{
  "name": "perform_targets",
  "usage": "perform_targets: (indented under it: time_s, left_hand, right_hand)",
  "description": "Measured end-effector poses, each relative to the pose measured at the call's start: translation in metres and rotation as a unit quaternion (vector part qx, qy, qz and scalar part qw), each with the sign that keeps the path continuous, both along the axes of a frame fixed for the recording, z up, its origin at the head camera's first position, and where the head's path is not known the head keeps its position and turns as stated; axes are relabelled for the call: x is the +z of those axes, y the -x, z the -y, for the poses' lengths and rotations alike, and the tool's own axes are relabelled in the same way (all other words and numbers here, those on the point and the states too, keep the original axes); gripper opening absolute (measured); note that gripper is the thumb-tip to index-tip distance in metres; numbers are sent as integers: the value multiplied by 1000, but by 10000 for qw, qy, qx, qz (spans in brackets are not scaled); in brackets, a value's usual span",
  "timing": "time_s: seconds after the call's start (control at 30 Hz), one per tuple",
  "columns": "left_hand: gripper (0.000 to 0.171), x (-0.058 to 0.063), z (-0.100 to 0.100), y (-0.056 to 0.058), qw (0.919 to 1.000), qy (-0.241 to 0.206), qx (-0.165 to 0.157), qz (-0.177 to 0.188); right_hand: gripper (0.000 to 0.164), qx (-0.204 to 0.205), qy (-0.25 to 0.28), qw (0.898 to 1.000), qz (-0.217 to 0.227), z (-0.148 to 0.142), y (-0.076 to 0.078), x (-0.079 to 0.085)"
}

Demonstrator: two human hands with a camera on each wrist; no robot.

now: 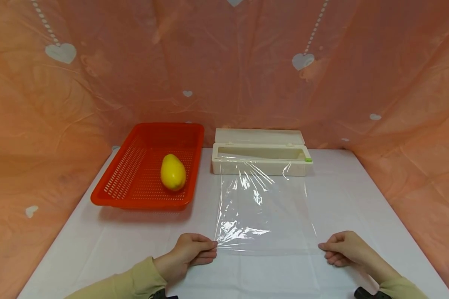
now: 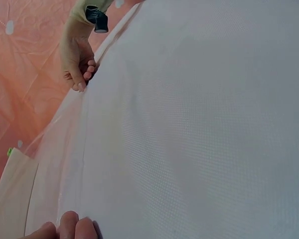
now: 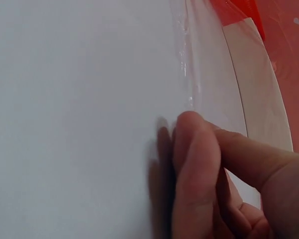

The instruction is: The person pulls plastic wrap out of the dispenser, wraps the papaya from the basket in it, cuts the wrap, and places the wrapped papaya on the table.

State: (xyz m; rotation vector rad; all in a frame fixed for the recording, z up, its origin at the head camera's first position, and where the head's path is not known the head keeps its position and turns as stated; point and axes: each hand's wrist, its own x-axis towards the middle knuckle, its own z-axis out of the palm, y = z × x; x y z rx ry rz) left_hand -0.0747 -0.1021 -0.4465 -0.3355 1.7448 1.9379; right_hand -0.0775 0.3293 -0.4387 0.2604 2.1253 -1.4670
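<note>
Holding the film (image 1: 262, 211) by two corners

The film is clear and shiny. It comes out over the front of the long white box (image 1: 262, 169) and reaches toward the person, above the white bench (image 1: 262, 278). Bright light shines on its left part, and thin creases run across it.

The left hand (image 1: 190, 254) pinches the near left corner of the film between thumb and fingers. The right hand (image 1: 348, 250) pinches the near right corner in the same way. The two hands are well apart, so the near edge is spread between them. In the right wrist view, the edge of the film runs right up to the fingertips.

The box sits near the back of the bench. Its lid (image 1: 260, 136) is up and leans back. A small green bit (image 1: 308, 159) is at the right end of the box. Something pale lies inside, but I cannot tell what.

Just to the left of the box is a red basket (image 1: 134, 202) with many little holes. A yellow fruit (image 1: 173, 173) lies in its right half.

Light green sleeves (image 1: 134, 279) cover the arms. Behind the bench hangs a peach-colored sheet (image 1: 224, 54) with white hearts (image 1: 61, 53).
</note>
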Motion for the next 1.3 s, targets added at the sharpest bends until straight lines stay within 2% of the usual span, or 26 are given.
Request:
perform_targets:
  time_s: [0.3,0.47,0.6,0.73,0.9,1.1,1.3]
  left_hand:
    - [25,-1,1,1,10000,-64,19,61]
    - [26,0,2,1,9999,-106,-17,136]
    - [28,-1,2,1,9997,-182,-20,145]
    - [29,0,3,0,9997,-201,-31,143]
    - [28,-1,4,1,9995,-221,-84,215]
    - [25,-1,3,3,9992,-239,-71,310]
    - [26,-3,3,5,9992,-171,-78,342]
  right_hand:
    - [21,666,574,9961,65,-11,12,11]
    - [29,874,806,9924,-304,-12,34,34]
    - [27,1126,1178,9841,-709,-3,56,55]
    - [20,1299,1577,9730,-1078,21,79,72]
    - [18,1383,1918,9629,-1299,56,110,87]
    - [18,1218,2285,9574,-1277,99,138,101]
    - [29,1252,2535,9520,-1175,148,158,116]
